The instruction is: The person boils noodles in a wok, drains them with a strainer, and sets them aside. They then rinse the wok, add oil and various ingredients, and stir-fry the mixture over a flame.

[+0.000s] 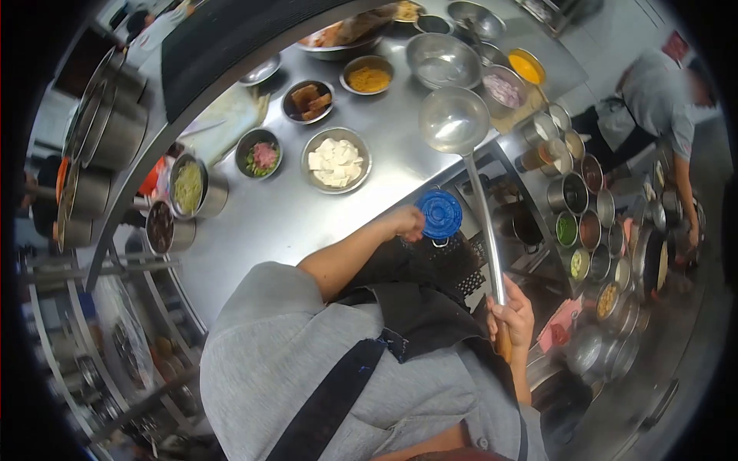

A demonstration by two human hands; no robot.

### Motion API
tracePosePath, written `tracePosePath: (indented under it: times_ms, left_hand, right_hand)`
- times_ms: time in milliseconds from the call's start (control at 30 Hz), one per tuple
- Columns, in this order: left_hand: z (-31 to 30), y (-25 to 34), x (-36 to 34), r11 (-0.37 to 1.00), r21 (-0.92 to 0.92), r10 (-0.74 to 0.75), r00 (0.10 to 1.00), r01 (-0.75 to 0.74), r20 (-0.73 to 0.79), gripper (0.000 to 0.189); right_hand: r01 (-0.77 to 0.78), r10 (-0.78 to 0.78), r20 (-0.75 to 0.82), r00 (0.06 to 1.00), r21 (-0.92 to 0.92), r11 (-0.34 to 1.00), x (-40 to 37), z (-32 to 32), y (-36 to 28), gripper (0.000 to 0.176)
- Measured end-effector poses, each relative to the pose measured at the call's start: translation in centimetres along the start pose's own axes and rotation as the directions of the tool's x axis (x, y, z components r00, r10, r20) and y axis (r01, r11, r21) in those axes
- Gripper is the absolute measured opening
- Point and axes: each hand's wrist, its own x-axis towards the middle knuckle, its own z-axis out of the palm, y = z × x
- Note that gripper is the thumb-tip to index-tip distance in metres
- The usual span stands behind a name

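Note:
My right hand (513, 313) is closed around the lower handle of a large metal ladle (455, 121), near its wooden end. The ladle points away from me, its round bowl over the edge of the steel table. My left hand (407, 223) is closed at the left edge of a round blue lid (440, 213), which sits between metal loop handles. Whether those fingers grip the lid or something beside it is hidden. Beyond that hand, a steel bowl of white cubes (336, 162) stands on the table.
Bowls of pink and green food (260, 156), brown chunks (307, 101) and yellow food (367, 75) stand on the steel table (269, 215). Large metal bowls (443, 61) are at the back. Several small pots (569, 192) line the right side, where another person (653, 92) reaches down.

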Motion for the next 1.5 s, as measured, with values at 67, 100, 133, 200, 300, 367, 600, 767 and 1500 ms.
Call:
tracePosePath:
  times_ms: [67, 100, 133, 200, 300, 367, 600, 767, 1500]
  left_hand:
    - [0.6, -2.5, 0.1, 0.981, 0.169, -0.096, 0.995, 0.094, 0.003, 0.016]
    - [0.7, -3.4, 0.4, 0.968, 0.219, -0.124, 0.992, 0.125, -0.017, 0.017]
    - [0.8, -3.9, 0.8, 0.95, 0.272, -0.148, 0.988, 0.152, -0.036, 0.018]
    - [0.7, -4.0, 1.9, 0.908, 0.374, -0.182, 0.982, 0.189, -0.054, 0.022]
    - [0.4, -5.3, 5.0, 0.864, 0.482, -0.122, 0.989, 0.145, -0.078, 0.016]
    - [1.2, -4.6, 6.1, 0.76, 0.649, -0.06, 0.998, 0.042, 0.006, 0.012]
    - [8.8, -7.3, 14.5, 0.55, 0.822, -0.313, 0.949, 0.146, 0.041, 0.031]
    - [21.3, -7.6, 15.1, 0.405, 0.914, -0.327, 0.932, -0.013, 0.158, 0.026]
    - [44.1, -41.3, 7.1, 0.237, 0.971, -0.941, 0.249, 0.012, 0.227, 0.019]
  right_hand:
    - [0.035, -0.032, -0.037, 0.999, 0.061, 0.998, -1.7, -0.9, 0.6, 0.064]
    - [0.031, -0.026, -0.05, 0.998, 0.102, 0.994, -2.7, -1.2, 0.9, 0.064]
    - [0.032, -0.023, -0.067, 0.997, 0.145, 0.989, -3.7, -1.7, 1.1, 0.064]
    - [0.074, -0.044, -0.148, 0.988, 0.201, 0.977, -5.7, -3.2, 1.9, 0.066]
    - [0.129, -0.069, -0.24, 0.968, 0.243, 0.961, -9.2, -4.7, 3.4, 0.065]
    - [0.22, -0.13, -0.287, 0.949, 0.311, 0.924, -11.9, -6.3, 4.6, 0.064]
    - [0.601, -0.221, -0.749, 0.624, 0.281, 0.748, -22.3, -9.9, 9.8, 0.063]
    - [0.719, -0.134, -0.959, 0.251, 0.092, 0.689, -29.3, -13.1, 13.7, 0.059]
    - [-0.347, 0.161, -0.9, -0.404, 0.314, 0.884, -32.4, -15.8, 27.5, 0.05]
